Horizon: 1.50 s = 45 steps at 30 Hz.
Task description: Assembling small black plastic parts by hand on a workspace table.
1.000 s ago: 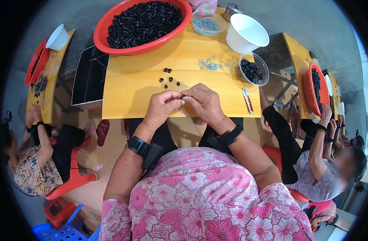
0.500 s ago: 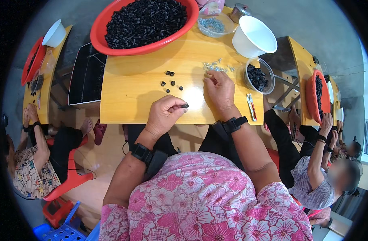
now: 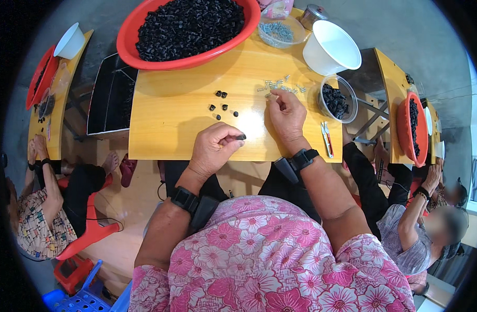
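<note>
Head view: your left hand (image 3: 212, 151) is curling shut, pinching small black cap (image 3: 241, 137) between thumb and forefinger, resting on yellow table (image 3: 165, 130). Your right hand (image 3: 286, 115) is pressing fingertips together on small metal clip (image 3: 269, 95) at edge of metal clip pile (image 3: 280, 85), at 1 o'clock from left hand. Loose black caps (image 3: 221, 104) are lying at 12 o'clock from left hand. Red basin (image 3: 186, 26) of black caps is sitting farther at 12 o'clock; clear bowl (image 3: 337, 99) of caps at 2 o'clock, white bowl (image 3: 329, 47) above it.
</note>
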### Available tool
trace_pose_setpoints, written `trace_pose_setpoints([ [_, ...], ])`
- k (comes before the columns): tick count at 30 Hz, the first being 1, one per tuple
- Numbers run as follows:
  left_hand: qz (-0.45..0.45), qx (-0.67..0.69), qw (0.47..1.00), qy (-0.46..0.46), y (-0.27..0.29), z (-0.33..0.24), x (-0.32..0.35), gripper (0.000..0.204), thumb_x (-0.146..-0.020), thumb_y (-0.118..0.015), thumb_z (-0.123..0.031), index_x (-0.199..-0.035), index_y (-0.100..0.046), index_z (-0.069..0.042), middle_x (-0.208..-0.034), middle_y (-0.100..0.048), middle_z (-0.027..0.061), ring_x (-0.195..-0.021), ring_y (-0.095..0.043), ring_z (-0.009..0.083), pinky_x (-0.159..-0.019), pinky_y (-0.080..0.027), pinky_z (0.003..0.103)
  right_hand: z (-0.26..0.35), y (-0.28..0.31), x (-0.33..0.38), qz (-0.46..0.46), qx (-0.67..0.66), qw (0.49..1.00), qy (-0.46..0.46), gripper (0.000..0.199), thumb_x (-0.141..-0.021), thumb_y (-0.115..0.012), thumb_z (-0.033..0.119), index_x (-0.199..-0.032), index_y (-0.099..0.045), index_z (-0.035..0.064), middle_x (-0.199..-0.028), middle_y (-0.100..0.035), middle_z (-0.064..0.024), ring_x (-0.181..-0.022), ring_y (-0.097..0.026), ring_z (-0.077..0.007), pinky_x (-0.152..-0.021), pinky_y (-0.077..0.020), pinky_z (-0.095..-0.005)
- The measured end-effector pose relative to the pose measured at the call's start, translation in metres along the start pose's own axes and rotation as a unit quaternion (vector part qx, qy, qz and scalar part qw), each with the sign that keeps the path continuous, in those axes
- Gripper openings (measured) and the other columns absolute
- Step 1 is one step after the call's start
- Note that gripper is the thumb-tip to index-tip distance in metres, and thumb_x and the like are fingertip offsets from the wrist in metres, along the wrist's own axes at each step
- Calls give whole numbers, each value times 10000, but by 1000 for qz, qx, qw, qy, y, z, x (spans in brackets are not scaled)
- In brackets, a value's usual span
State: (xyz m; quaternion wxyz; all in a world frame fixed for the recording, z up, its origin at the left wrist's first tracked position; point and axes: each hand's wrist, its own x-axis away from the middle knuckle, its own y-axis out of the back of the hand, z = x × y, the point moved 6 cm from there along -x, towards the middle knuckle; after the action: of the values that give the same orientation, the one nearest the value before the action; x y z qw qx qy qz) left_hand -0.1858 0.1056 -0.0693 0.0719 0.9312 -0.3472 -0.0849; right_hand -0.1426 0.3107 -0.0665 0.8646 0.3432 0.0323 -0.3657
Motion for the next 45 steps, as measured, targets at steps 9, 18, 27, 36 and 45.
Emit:
trace_pose_setpoints([
  [9,-3,1,1000,-13,1,0,0,122,-775,-726,-13,-891,-690,-6,-806,-638,43,-667,-603,94,-635,-501,226,2,0,-1,-20,33,997,63,280,-788,-694,74,-1067,-695,102,-728,-574,-64,-605,-584,-167,-589,-487,-284],
  [18,13,3,1000,8,3,4,2,92,-800,-697,0,-891,-684,6,-846,-638,37,-729,-590,78,-668,-489,216,26,1,-5,-4,100,985,139,275,-827,-645,49,-1085,-701,125,-805,-535,-113,-755,-579,-286,-664,-476,-366],
  [27,-10,17,1000,-6,5,2,1,85,-798,-706,-24,-883,-705,-21,-748,-561,-16,-633,-478,47,-588,-416,200,38,-34,-57,119,239,919,291,168,-777,-652,91,-914,-740,135,-870,-651,-53,-875,-580,-266,-783,-491,-380],
  [36,-14,10,1000,2,6,3,2,86,-802,-716,-45,-885,-710,-23,-754,-578,-19,-641,-482,37,-588,-417,200,46,-41,-48,160,317,886,297,127,-751,-629,100,-821,-734,115,-855,-679,-58,-830,-605,-278,-779,-495,-397],
  [45,-22,0,1000,20,6,11,-2,155,-797,-731,-74,-927,-696,3,-849,-672,75,-701,-632,133,-678,-524,261,46,2,16,241,-151,958,24,138,-852,-656,43,-975,-706,4,-929,-693,-98,-850,-652,-163,-770,-509,-280],
])
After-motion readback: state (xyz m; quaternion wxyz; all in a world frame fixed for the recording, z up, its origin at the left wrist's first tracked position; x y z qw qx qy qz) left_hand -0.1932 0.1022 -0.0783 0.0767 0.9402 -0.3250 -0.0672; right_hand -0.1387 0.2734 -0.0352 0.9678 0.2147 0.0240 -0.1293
